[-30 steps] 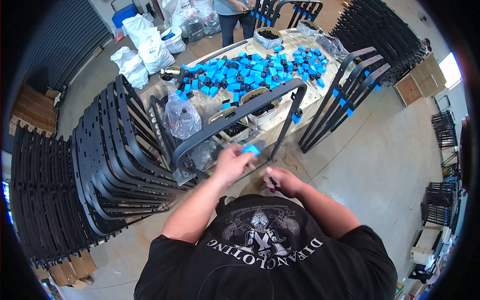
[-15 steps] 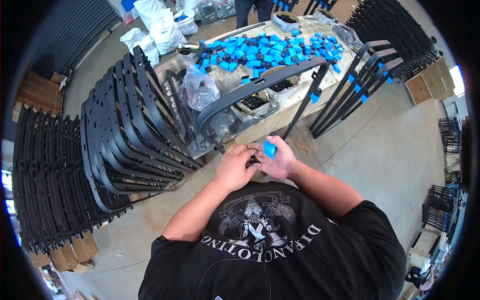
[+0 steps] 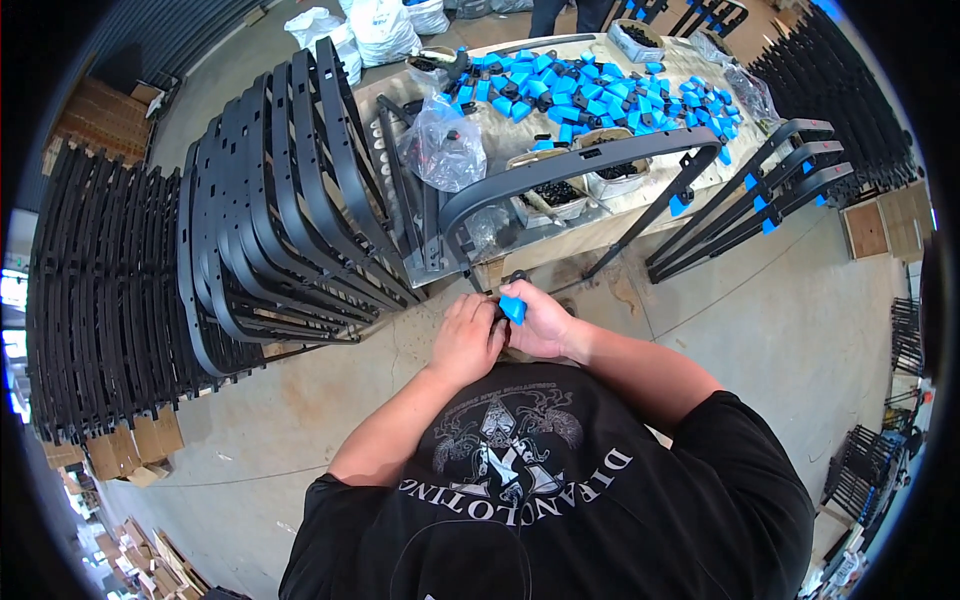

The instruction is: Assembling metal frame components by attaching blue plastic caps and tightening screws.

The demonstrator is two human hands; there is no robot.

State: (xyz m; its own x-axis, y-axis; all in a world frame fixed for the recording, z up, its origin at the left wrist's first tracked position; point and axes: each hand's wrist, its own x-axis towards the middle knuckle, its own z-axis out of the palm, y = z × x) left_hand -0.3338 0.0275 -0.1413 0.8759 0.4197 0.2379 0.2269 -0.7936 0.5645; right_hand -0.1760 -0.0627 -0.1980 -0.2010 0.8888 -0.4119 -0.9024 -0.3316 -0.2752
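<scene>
My right hand [image 3: 541, 322] is closed round a small wedge-shaped blue plastic piece [image 3: 512, 308], and a black part shows at the top of this grip. Pressed up against it from the left is my left hand [image 3: 466, 335], its fingers curled in. Something small and dark lies between the two hands, mostly hidden by the fingers. Just beyond them a black curved tube frame [image 3: 590, 158] stands against the table, with a blue piece [image 3: 680, 204] fixed on its right leg.
Many blue and black pieces [image 3: 560, 90] are heaped on the table [image 3: 500, 130]. Boxes of small black parts [image 3: 556, 194] and a clear plastic bag [image 3: 444, 150] lie nearer. Black frames [image 3: 290, 200] are stacked at left; several frames with blue pieces [image 3: 765, 195] lean at right.
The view has shifted, so the table sits higher and further right. My right hand has turned and closed round the blue piece; the left has come up against it.
</scene>
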